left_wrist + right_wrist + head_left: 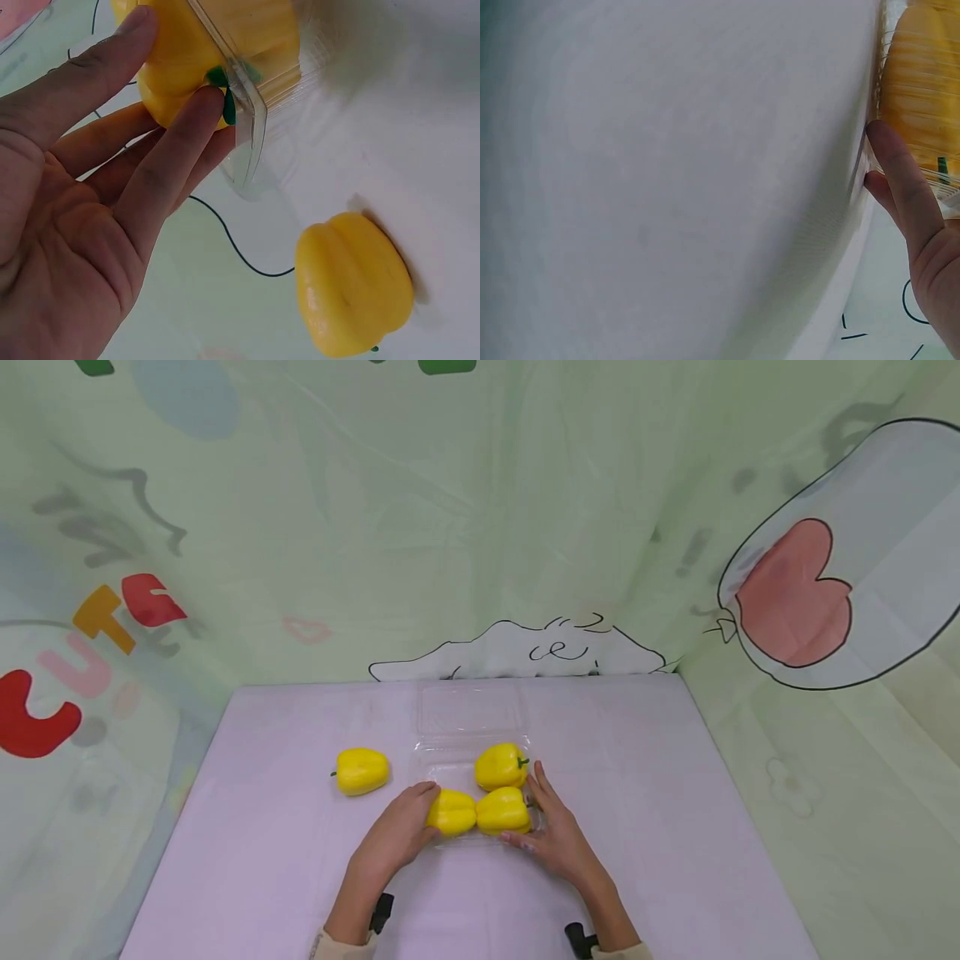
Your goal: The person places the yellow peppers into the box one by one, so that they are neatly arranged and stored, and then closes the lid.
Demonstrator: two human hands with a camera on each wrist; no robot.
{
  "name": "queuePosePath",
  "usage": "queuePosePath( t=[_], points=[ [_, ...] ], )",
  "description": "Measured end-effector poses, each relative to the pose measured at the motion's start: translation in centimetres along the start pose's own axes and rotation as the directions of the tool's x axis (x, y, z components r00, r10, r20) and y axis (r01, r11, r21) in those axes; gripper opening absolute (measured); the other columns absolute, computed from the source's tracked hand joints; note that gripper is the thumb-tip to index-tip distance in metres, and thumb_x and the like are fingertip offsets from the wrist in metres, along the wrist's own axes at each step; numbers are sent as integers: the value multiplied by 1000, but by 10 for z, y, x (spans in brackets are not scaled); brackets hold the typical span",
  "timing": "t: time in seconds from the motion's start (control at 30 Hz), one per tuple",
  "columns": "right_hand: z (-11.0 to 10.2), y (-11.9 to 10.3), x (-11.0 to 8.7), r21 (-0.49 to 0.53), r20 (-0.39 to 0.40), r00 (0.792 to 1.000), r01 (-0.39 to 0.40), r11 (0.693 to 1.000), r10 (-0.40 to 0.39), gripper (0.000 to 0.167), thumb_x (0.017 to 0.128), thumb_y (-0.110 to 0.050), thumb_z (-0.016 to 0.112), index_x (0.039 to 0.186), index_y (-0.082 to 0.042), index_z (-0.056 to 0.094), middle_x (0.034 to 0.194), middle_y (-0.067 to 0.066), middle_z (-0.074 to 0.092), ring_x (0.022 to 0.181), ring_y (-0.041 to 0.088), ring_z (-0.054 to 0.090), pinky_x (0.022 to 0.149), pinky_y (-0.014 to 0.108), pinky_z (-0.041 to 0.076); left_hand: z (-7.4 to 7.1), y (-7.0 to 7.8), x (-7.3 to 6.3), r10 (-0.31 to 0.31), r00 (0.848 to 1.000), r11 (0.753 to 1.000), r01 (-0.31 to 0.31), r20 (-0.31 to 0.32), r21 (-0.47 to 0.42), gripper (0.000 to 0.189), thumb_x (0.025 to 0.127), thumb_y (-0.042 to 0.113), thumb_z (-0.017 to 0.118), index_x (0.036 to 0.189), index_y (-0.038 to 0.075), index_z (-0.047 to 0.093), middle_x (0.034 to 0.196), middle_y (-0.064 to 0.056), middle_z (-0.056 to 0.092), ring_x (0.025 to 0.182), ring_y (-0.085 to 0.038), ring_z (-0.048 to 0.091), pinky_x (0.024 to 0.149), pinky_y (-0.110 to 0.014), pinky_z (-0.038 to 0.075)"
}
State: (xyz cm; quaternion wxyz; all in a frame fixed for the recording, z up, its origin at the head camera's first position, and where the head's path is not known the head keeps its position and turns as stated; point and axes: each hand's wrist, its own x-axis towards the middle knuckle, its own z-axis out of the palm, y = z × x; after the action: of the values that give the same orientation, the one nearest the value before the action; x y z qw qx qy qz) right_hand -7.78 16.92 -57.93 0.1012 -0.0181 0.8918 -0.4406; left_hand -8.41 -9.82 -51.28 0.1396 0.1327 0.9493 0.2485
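Note:
A yellow bell pepper (176, 52) is gripped between the thumb and fingers of my left hand (399, 827), at the front left of a clear plastic clamshell box (447, 774). In the left wrist view, one fingertip lies by its green stem, right at the box rim. Two more yellow peppers sit in the box's right half, one at the back (501, 767) and one in front (503, 811). My right hand (558, 839) rests against the box's right front corner, fingers fairly straight along the outer wall (915, 191) and thumb at the front edge.
Another yellow bell pepper (362, 772) lies on the table left of the box. The box's clear lid (470, 710) is folded back behind it. A pale lilac cloth (637, 760) covers the table, and a printed curtain (337, 527) hangs around it.

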Motion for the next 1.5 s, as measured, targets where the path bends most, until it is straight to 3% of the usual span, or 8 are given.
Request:
queuePosePath(
  t=[0.77, 1.23, 1.5],
  points=[
    [1, 0, 1, 4, -15, 1000, 14, 1000, -13, 111, 77, -33, 96, 167, -17, 32, 181, 4, 10, 150, 37, 51, 123, 53, 42, 5, 1, 5, 16, 1000, 996, -14, -23, 88, 57, 87, 9, 86, 138, -3, 65, 147, -17, 60, 129, -33, 58, 112, -45, 56],
    [-1, 1, 0, -8, -11, 1000, 15, 1000, -15, 112, 78, -37, 95, 168, -16, 31, 181, 4, 10, 161, 36, 33, 128, 57, 33, 12, -7, -2, 31, 998, 999, -30, -50, 21, 67, 89, 10, 84, 149, -1, 57, 153, -17, 58, 139, -33, 55, 118, -47, 51],
    [-1, 1, 0, 2, -9, 1000, 20, 1000, -20, 112, 78, -37, 95, 168, -18, 32, 181, 4, 9, 154, 37, 46, 127, 56, 38, 11, -11, -7, 67, 995, 998, -69, -77, -12, 64, 89, 10, 83, 148, -1, 58, 155, -16, 57, 142, -34, 54, 120, -49, 49]
  ],
)
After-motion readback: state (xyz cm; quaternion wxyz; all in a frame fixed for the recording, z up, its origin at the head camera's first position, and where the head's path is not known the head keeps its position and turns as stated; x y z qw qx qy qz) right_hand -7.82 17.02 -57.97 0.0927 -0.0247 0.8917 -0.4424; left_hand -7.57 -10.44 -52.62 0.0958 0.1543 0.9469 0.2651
